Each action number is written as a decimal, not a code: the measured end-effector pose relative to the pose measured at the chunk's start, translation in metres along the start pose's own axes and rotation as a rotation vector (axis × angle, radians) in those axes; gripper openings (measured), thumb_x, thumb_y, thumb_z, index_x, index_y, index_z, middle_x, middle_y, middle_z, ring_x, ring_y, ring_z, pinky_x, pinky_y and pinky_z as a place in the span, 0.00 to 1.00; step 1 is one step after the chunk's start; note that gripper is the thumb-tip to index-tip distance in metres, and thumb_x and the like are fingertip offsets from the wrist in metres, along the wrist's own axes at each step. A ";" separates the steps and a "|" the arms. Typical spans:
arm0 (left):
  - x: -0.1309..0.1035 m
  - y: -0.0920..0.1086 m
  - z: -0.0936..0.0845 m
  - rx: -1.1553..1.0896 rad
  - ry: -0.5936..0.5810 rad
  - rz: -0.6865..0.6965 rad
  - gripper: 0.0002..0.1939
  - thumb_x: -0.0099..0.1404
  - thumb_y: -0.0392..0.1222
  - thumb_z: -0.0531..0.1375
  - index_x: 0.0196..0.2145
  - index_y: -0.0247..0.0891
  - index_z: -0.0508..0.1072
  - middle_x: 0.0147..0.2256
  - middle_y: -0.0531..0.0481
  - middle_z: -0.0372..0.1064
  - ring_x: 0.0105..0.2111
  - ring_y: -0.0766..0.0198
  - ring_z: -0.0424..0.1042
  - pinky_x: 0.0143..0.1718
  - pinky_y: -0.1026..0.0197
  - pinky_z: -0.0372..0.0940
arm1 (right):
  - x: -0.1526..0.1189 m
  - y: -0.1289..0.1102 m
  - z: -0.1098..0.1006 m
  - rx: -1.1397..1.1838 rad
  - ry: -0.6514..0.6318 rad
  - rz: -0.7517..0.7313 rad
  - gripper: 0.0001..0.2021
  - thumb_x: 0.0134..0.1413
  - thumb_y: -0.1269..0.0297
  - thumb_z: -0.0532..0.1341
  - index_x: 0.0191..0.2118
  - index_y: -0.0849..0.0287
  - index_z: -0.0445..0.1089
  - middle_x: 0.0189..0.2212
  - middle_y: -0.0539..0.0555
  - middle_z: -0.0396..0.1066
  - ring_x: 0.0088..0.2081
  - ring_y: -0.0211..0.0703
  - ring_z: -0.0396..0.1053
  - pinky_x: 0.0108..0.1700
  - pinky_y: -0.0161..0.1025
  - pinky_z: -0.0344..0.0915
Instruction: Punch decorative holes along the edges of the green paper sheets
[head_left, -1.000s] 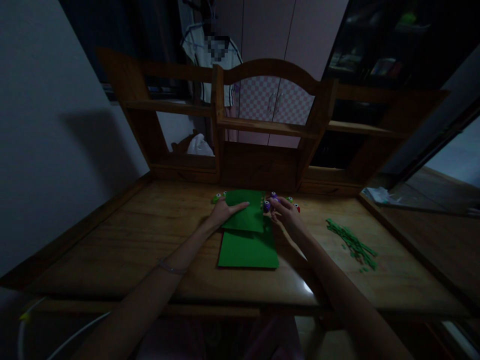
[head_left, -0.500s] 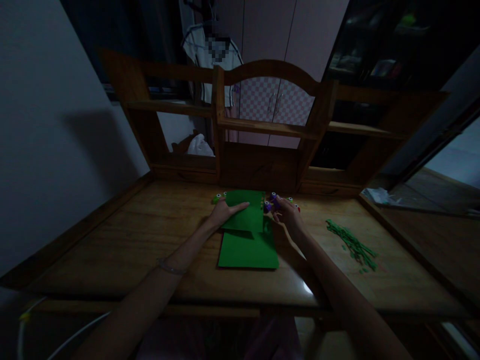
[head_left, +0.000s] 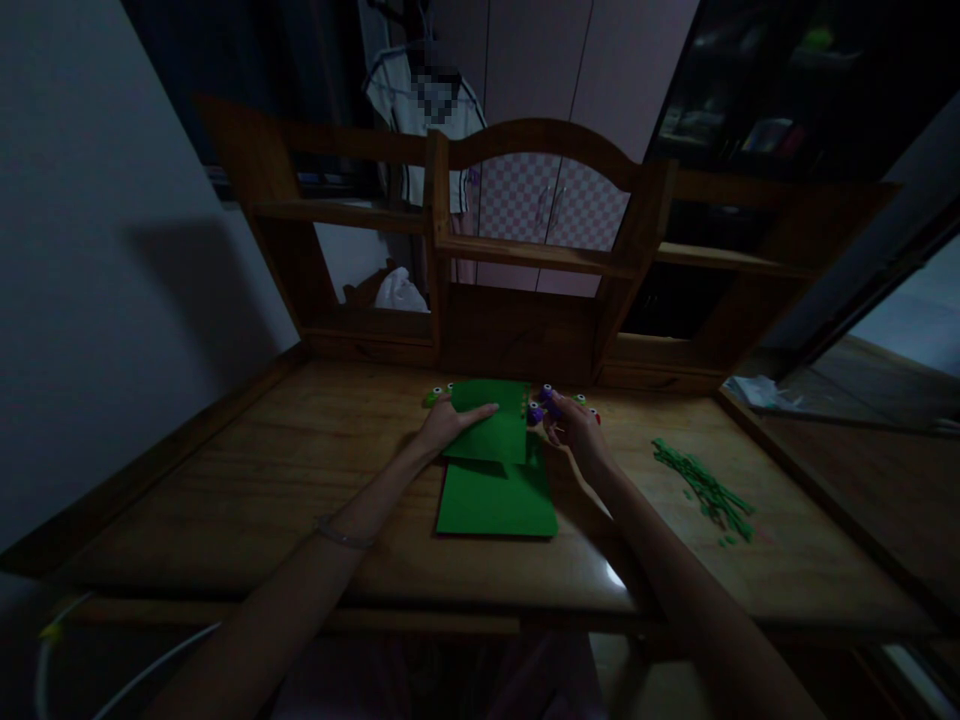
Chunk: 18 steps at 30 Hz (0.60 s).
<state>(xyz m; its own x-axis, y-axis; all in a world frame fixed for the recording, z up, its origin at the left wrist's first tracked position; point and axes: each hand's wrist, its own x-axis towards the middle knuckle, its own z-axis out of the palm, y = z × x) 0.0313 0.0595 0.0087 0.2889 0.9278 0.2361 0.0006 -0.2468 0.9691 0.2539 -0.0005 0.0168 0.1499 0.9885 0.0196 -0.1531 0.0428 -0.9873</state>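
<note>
My left hand (head_left: 444,424) grips a green sheet (head_left: 491,430) by its left side, thumb lying across the top. The sheet is raised over another green sheet or pad (head_left: 495,505) on the desk. Small marks or notches run along the raised sheet's right edge. Beside that edge, my right hand (head_left: 579,425) has its fingers closed on a small purple object with eye-like white spots (head_left: 551,402); its exact kind is unclear. Partly hidden behind the left hand is a green object with similar eyes (head_left: 434,396). More green and red eyed pieces (head_left: 580,400) show behind my right hand.
A pile of thin green strips (head_left: 705,485) and small scraps lies on the wooden desk (head_left: 300,470) to the right. Along the desk's back stands a wooden shelf unit (head_left: 517,330) with drawers. A wall (head_left: 112,300) borders the left side.
My right hand and the purple object have shifted very slightly at the sheet's right edge. My left hand and the green sheet stay in place.
</note>
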 end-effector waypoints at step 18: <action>0.003 -0.005 0.000 -0.043 0.000 -0.031 0.21 0.44 0.47 0.70 0.35 0.34 0.75 0.40 0.42 0.74 0.42 0.52 0.73 0.47 0.52 0.65 | 0.000 -0.001 0.003 0.000 -0.042 -0.031 0.18 0.47 0.46 0.61 0.28 0.58 0.67 0.19 0.49 0.66 0.18 0.34 0.58 0.21 0.33 0.51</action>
<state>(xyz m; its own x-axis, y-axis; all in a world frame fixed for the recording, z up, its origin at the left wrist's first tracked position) 0.0321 0.0635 0.0042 0.2898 0.9347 0.2057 -0.0319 -0.2053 0.9782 0.2513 -0.0006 0.0177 0.1129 0.9920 0.0569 -0.1487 0.0734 -0.9862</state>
